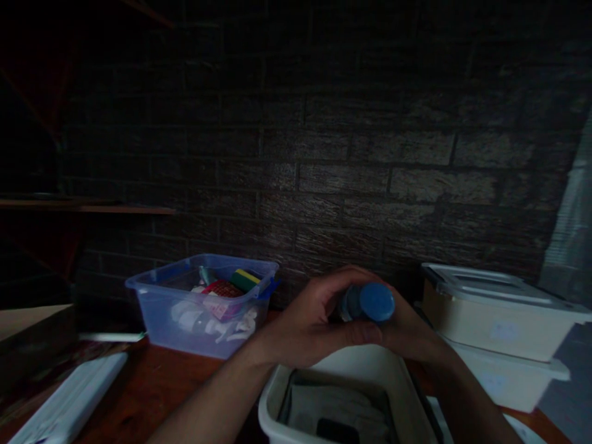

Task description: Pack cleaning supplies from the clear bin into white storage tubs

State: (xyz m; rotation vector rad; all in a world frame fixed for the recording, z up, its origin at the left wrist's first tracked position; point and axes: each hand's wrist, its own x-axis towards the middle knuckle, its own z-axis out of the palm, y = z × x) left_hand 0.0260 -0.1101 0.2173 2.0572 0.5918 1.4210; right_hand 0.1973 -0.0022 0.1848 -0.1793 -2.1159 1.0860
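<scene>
A small bottle with a round blue cap (377, 302) is tipped so that its cap faces me. My left hand (314, 320) is closed around it, fingers over the top and thumb along the lower side. From the right, my right hand (404, 327) comes up against the bottle and my left fingertips; its own fingers are hidden. Below both hands stands an open whitish bin (272, 407). Inside the bin lie a folded grey cloth (328, 404) and a small black item (337, 430) that I cannot make out.
A clear bluish tub (185, 333) at the left holds a green-yellow sponge (245, 280), a red packet (222, 288) and white pieces. Two stacked lidded boxes (494, 317) stand at the right. A long white object (76, 398) lies on the wooden table (152, 382). A dark brick wall (324, 154) rises behind.
</scene>
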